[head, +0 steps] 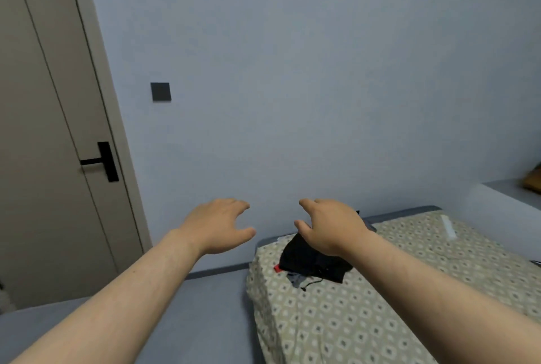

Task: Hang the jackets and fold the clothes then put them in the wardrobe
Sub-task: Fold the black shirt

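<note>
The pale blue-grey wall (292, 71) took up most of the view. A taupe door (35, 129) stood closed at the left. The bed (380, 305), under a beige cover with a diamond pattern, ran from the lower right up to the wall. A plain grey surface (205, 305) lay to its left. A grey ledge (503, 191) sat at the far right edge.

Both bare forearms reached forward from the bottom of the frame. The pile of clothes (310, 264), mostly black fabric, lay crumpled on the near-left corner of the bed, close to the wall.

The right hand (330, 226) was spread wide, palm down, fingers loosely curved, with nothing in its grasp. It overlapped the top of the pile in the view. Whether it touched the fabric could not be determined, as the hand hid that part. The left hand (216, 226) was likewise wide and held nothing. It hung to the left of the pile, off the bed and apart from the clothes.

A black door handle (101, 161) sat on the door's right edge. A dark square switch plate (160, 91) was fixed to the wall. A small white object (448, 226) lay further along the bed, too blurred to identify. A red scrap (277, 268) showed at the pile's lower-left edge.
</note>
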Demonstrator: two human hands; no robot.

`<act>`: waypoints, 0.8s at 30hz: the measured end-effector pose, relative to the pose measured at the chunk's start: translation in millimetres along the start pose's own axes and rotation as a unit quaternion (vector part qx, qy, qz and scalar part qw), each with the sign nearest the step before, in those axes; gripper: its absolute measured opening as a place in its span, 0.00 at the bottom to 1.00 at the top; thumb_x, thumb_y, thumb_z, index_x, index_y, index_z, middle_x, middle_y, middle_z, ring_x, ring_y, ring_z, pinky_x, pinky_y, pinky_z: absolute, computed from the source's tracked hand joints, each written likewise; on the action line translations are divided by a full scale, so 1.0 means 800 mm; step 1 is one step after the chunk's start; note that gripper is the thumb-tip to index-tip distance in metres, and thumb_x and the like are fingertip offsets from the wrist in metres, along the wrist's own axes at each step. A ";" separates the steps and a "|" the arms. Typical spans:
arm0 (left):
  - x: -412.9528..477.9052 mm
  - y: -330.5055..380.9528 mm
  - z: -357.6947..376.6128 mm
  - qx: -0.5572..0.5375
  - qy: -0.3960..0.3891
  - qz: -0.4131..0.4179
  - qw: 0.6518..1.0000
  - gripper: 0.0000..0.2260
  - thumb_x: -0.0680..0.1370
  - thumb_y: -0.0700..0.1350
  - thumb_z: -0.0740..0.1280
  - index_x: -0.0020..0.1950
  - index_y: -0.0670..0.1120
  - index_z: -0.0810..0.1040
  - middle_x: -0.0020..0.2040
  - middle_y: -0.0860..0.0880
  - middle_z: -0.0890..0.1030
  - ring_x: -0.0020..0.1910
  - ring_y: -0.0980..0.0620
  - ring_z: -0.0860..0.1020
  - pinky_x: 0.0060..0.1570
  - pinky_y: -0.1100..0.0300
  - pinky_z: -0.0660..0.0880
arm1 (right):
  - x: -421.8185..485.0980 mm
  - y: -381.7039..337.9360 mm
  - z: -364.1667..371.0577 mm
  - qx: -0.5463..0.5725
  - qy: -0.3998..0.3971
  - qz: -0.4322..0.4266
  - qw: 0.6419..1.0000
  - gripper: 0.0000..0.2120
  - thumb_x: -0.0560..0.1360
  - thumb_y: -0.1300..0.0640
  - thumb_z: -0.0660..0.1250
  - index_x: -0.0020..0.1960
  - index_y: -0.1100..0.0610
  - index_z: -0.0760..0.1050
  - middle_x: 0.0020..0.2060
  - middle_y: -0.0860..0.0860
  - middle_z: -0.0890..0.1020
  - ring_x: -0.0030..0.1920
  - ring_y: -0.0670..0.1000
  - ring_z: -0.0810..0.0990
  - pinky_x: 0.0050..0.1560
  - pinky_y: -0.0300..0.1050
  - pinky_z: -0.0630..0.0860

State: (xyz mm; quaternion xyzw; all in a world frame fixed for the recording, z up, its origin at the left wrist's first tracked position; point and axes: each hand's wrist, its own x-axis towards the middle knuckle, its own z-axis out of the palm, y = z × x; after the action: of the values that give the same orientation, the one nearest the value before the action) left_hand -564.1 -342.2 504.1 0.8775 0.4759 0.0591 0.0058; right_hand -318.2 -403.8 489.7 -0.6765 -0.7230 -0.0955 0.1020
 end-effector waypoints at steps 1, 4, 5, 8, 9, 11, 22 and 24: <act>0.017 0.001 0.009 -0.002 -0.004 0.009 1.000 0.31 0.77 0.65 0.60 0.77 0.54 0.63 0.75 0.53 0.68 0.73 0.50 0.67 0.69 0.52 0.67 | 0.003 0.013 0.009 -0.001 0.002 0.015 1.000 0.24 0.80 0.40 0.55 0.71 0.52 0.67 0.58 0.53 0.80 0.57 0.58 0.79 0.47 0.51 0.75; 0.073 0.003 0.035 -0.013 -0.022 0.039 0.999 0.31 0.77 0.65 0.60 0.77 0.53 0.64 0.75 0.53 0.68 0.73 0.50 0.67 0.69 0.53 0.67 | 0.015 0.050 0.034 -0.013 -0.004 0.062 0.998 0.19 0.79 0.42 0.55 0.63 0.52 0.70 0.52 0.53 0.81 0.53 0.58 0.79 0.42 0.50 0.72; 0.091 0.003 0.043 -0.019 -0.029 0.049 0.998 0.30 0.78 0.65 0.60 0.77 0.53 0.64 0.75 0.53 0.68 0.73 0.50 0.66 0.69 0.53 0.67 | 0.020 0.060 0.042 -0.017 -0.009 0.080 0.997 0.18 0.79 0.42 0.55 0.61 0.52 0.71 0.51 0.53 0.81 0.53 0.58 0.79 0.43 0.50 0.73; 0.144 0.000 0.063 -0.042 -0.042 0.071 0.996 0.30 0.78 0.65 0.60 0.77 0.54 0.64 0.75 0.54 0.68 0.73 0.51 0.66 0.69 0.53 0.67 | 0.040 0.087 0.061 -0.025 -0.028 0.126 0.991 0.16 0.79 0.44 0.56 0.58 0.53 0.71 0.53 0.54 0.81 0.54 0.59 0.78 0.48 0.51 0.74; 0.161 -0.003 0.070 -0.049 -0.045 0.078 0.995 0.30 0.78 0.65 0.60 0.77 0.54 0.64 0.75 0.54 0.68 0.73 0.51 0.66 0.69 0.53 0.67 | 0.048 0.095 0.068 -0.023 -0.034 0.139 0.989 0.16 0.78 0.45 0.57 0.59 0.53 0.72 0.54 0.55 0.81 0.55 0.59 0.78 0.49 0.51 0.74; 0.191 -0.010 0.084 -0.066 -0.056 0.087 0.992 0.29 0.77 0.65 0.60 0.75 0.54 0.66 0.73 0.54 0.70 0.72 0.51 0.68 0.67 0.54 0.68 | 0.066 0.109 0.083 -0.018 -0.049 0.163 0.985 0.16 0.79 0.46 0.57 0.60 0.54 0.72 0.54 0.55 0.80 0.56 0.59 0.78 0.49 0.51 0.73; 0.311 -0.082 0.204 -0.179 -0.149 0.056 0.971 0.26 0.76 0.61 0.64 0.71 0.52 0.73 0.70 0.53 0.74 0.68 0.52 0.72 0.64 0.57 0.70 | 0.131 0.143 0.188 0.013 -0.152 0.246 0.957 0.19 0.81 0.48 0.56 0.68 0.55 0.69 0.61 0.55 0.79 0.59 0.58 0.77 0.55 0.53 0.77; 0.322 -0.089 0.228 -0.190 -0.161 0.057 0.967 0.25 0.77 0.60 0.64 0.72 0.53 0.72 0.70 0.54 0.74 0.67 0.52 0.73 0.64 0.56 0.71 | 0.139 0.151 0.205 0.022 -0.168 0.256 0.952 0.19 0.80 0.48 0.56 0.68 0.54 0.69 0.59 0.55 0.79 0.58 0.58 0.78 0.53 0.53 0.77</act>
State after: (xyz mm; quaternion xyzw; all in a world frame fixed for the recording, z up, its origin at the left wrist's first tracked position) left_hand -464.3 -79.4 343.4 0.8838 0.3982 0.0065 0.2457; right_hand -207.5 -243.8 362.9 -0.8428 -0.5342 0.0645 0.0152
